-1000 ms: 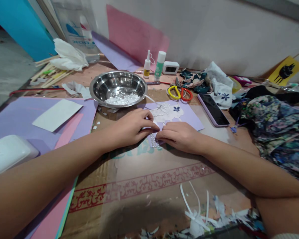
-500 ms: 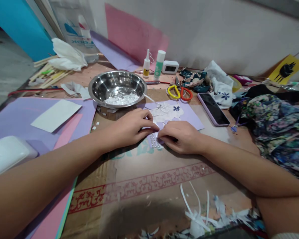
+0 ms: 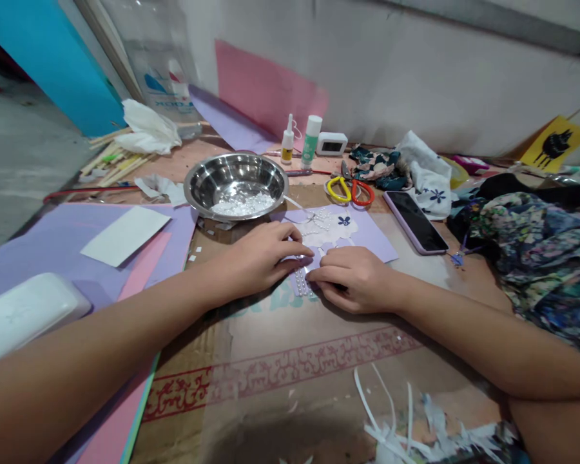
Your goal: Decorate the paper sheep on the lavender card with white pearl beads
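A lilac paper sheet (image 3: pixel 379 243) lies under both hands. On it is a white scalloped piece (image 3: pixel 326 230) with a dark blue flower (image 3: pixel 344 221) and strings of small pearl beads. Rows of pearl beads (image 3: pixel 301 283) run down the sheet's near part, between my hands. From the left, my left hand (image 3: pixel 270 258) rests there with thumb and index finger pinched together over the top of these rows. My right hand (image 3: pixel 357 278) is curled, its fingertips at the right edge of the bead rows. Whatever the fingertips grip is too small to make out.
Behind my left hand stands a steel bowl (image 3: pixel 198 200) of clear white bits. Further back are a glue bottle (image 3: pixel 287 145), a glue stick (image 3: pixel 311 142) and scissors (image 3: pixel 350 192). A phone (image 3: pixel 415 222) lies right, beside patterned cloth (image 3: pixel 546 251). Coloured paper (image 3: pixel 140 290) is stacked left.
The camera view has shifted, so the whole scene sits slightly lower and further right. My right fingertips are slightly further from the left ones, towards me. Both hands stay at the bead rows.
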`<state>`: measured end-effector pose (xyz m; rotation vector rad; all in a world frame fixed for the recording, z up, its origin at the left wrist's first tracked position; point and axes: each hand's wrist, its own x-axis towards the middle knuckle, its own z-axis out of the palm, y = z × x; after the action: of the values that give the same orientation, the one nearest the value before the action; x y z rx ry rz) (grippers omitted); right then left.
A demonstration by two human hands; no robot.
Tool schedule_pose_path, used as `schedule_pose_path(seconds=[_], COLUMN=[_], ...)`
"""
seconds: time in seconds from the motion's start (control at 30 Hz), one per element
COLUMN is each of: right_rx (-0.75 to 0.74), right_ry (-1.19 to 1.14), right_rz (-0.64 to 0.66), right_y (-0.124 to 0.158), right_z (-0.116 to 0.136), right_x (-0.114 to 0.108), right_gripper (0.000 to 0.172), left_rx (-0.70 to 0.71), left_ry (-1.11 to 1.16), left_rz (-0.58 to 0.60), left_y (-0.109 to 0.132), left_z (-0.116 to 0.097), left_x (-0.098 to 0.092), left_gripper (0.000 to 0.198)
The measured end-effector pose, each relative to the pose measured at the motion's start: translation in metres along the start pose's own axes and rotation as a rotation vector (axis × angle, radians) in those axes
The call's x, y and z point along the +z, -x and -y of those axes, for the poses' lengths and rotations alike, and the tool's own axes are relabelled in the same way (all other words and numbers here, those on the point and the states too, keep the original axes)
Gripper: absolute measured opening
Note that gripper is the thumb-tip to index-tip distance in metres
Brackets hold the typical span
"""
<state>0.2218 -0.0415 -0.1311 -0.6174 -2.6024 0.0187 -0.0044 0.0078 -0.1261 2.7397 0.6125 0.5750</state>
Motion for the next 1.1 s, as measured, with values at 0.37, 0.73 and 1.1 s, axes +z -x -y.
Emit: schedule_pose_path(seconds=[0.37, 0.73, 1.1], right_rx=[0.018, 0.026, 0.028], right_ry=[-0.045, -0.051, -0.047], right_rz=[-0.025, -0.004, -0.012], right_y=[0.000, -0.001, -0.001], right_z=[0.001, 0.002, 0.003], right_x=[0.002, 0.003, 0.003], right_gripper=[0.020, 0.019, 0.020], left_rx=[-0.464, -0.477, -0.383], left_ry=[-0.481, -0.468, -0.586], left_rz=[-0.108, 0.037, 0.112], left_y=[0.002, 0.003, 0.003], left_z=[0.021, 0.016, 0.008], left_x=[-0.069, -0.053, -0.051], left_gripper=[0.024, 0.026, 0.024])
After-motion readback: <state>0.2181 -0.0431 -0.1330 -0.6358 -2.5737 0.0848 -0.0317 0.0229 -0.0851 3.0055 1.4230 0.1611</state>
